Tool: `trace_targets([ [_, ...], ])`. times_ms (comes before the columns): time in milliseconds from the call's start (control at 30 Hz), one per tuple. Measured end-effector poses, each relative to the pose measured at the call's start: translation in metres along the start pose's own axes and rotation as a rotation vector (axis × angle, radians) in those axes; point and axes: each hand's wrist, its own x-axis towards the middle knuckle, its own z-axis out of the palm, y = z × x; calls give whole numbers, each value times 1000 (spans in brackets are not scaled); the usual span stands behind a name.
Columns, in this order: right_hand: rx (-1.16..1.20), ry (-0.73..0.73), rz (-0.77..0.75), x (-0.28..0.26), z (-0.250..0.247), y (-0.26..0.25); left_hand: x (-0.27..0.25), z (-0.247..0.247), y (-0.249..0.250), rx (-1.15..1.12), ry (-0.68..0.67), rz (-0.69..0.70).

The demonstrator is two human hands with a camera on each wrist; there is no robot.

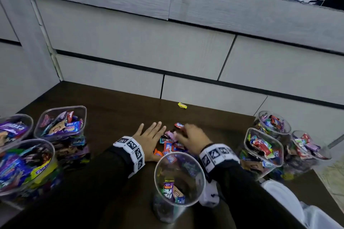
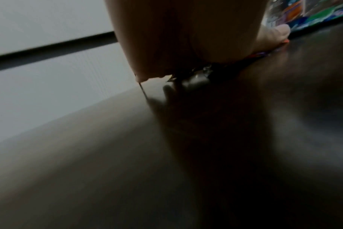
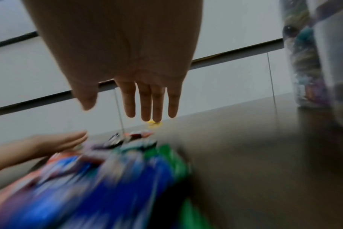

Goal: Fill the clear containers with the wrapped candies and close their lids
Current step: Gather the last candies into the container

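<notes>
While both flat hands flank the candies (image 1: 170,145), the container (image 1: 179,178) (lidless) stands upright.

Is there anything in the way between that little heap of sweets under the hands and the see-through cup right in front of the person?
Nothing visible. The candy pile lies just behind the round container, whose mouth is open with no lid on. The left hand and right hand flank the pile.
</notes>
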Motion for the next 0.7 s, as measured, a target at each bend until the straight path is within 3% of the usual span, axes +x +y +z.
trace_targets([
  [67,-50,90,14,19,-19,2,4,-4,-4,-20,-26,13],
  [200,-147,3,76,64,-38,2,13,-11,-11,-46,-78,47],
  [400,-181,-61,50,110,-25,2,22,-11,-13,-22,-99,113],
  [500,-181,-64,61,117,-22,6,22,-10,-13,-18,-96,120],
  [700,-179,-99,-89,83,-26,-5,18,-8,-11,17,-69,129],
])
